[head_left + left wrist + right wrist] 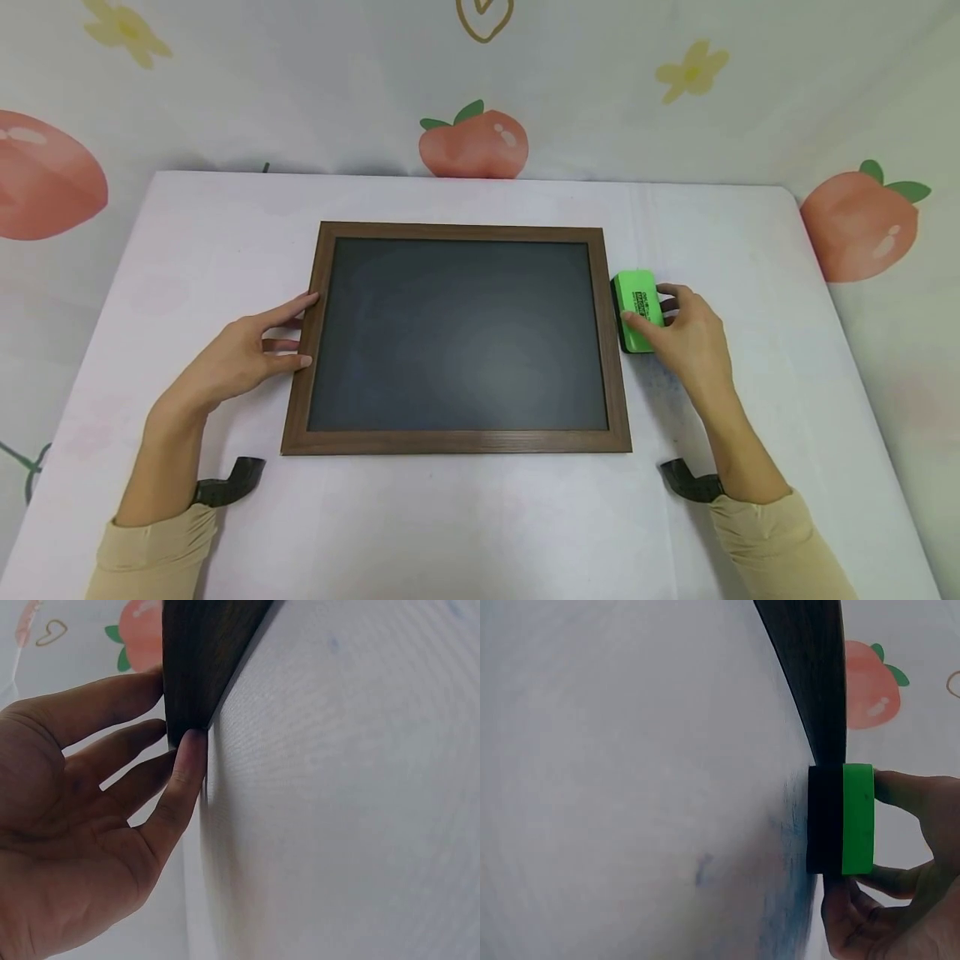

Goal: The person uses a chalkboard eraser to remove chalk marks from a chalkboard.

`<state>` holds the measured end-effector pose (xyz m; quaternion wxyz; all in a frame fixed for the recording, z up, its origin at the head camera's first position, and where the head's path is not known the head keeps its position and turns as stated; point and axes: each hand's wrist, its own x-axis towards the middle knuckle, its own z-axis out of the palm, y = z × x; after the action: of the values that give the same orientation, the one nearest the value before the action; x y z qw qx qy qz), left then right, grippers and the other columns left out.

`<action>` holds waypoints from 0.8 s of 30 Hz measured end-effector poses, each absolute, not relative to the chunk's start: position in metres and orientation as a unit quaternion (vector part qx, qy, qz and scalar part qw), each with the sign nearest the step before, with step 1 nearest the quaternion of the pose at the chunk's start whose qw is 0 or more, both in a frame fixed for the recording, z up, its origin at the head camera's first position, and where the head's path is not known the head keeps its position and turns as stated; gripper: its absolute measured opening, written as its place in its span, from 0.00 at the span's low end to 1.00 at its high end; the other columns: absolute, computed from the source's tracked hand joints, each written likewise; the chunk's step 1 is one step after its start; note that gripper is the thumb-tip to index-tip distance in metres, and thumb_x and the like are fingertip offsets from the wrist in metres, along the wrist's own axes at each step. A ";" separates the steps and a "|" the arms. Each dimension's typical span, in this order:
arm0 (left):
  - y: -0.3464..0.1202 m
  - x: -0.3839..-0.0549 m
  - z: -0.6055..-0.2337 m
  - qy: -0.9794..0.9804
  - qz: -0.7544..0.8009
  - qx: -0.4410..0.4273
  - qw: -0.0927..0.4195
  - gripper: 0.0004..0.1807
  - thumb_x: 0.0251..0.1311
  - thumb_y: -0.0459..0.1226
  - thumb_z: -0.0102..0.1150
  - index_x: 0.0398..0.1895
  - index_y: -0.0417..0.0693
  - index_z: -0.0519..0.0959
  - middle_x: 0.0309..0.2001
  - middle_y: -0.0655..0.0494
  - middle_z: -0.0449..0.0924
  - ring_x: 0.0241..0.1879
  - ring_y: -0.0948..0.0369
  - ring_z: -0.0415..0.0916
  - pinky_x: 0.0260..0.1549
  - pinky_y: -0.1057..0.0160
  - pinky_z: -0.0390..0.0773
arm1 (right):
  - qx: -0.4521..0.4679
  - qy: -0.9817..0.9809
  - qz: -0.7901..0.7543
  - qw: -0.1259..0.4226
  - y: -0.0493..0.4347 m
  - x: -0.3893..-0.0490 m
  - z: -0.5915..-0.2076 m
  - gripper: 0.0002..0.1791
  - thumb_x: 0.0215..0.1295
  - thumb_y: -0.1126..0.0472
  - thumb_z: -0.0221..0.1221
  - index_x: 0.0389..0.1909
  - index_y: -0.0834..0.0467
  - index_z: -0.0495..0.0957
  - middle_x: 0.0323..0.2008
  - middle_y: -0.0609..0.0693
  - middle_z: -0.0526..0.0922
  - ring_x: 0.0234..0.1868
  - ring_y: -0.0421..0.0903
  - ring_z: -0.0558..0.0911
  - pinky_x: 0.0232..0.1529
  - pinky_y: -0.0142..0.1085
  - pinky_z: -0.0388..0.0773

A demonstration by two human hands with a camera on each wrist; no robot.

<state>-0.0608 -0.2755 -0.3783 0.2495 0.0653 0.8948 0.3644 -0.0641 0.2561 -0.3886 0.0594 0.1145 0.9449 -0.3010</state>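
Note:
A small blackboard (461,333) in a brown wooden frame (457,442) lies flat on the white table. My left hand (232,358) touches the frame's left side with its fingertips, the fingers mostly straight and spread. In the left wrist view those fingertips (191,746) meet the dark side of the frame (202,660). Just off the frame's right side, my right hand (697,337) grips a green eraser (636,287) with thumb and fingers. Its dark felt layer (825,817) faces the tabletop in the right wrist view.
Bluish smudges (787,907) mark the white tabletop (465,525) near the eraser. A backdrop (300,83) printed with fruit and flowers rises behind the table. Black wrist mounts (232,483) stick out from both wrists beside the rolled sleeves (153,550).

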 end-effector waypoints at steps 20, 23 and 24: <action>-0.274 -0.064 -0.376 0.916 0.329 0.109 0.199 0.44 0.58 0.28 0.68 0.77 0.51 0.60 0.55 0.38 0.76 0.50 0.43 0.80 0.44 0.59 0.78 | 0.011 0.934 -0.328 0.141 0.289 -0.046 -0.384 0.43 0.69 0.40 0.58 0.75 0.61 0.58 0.60 0.65 0.73 0.56 0.64 0.77 0.51 0.58 0.74; -0.275 -0.065 -0.375 0.926 0.308 0.107 0.190 0.40 0.60 0.30 0.66 0.76 0.47 0.61 0.55 0.35 0.76 0.49 0.40 0.79 0.47 0.49 0.78 | -0.016 0.939 -0.320 0.129 0.296 -0.044 -0.384 0.40 0.69 0.43 0.59 0.73 0.62 0.61 0.59 0.64 0.74 0.53 0.61 0.78 0.50 0.57 0.74; -0.276 -0.065 -0.374 0.931 0.296 0.108 0.186 0.39 0.61 0.31 0.66 0.75 0.45 0.61 0.55 0.33 0.76 0.48 0.39 0.80 0.47 0.44 0.77 | -0.025 0.940 -0.316 0.123 0.299 -0.043 -0.384 0.38 0.69 0.45 0.60 0.72 0.62 0.62 0.59 0.63 0.74 0.52 0.61 0.79 0.50 0.56 0.74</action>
<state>-0.0651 -0.2764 -0.3744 0.1858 0.1079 0.9306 0.2963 -0.0434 0.2993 -0.3845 0.1228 -0.0245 0.9403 -0.3164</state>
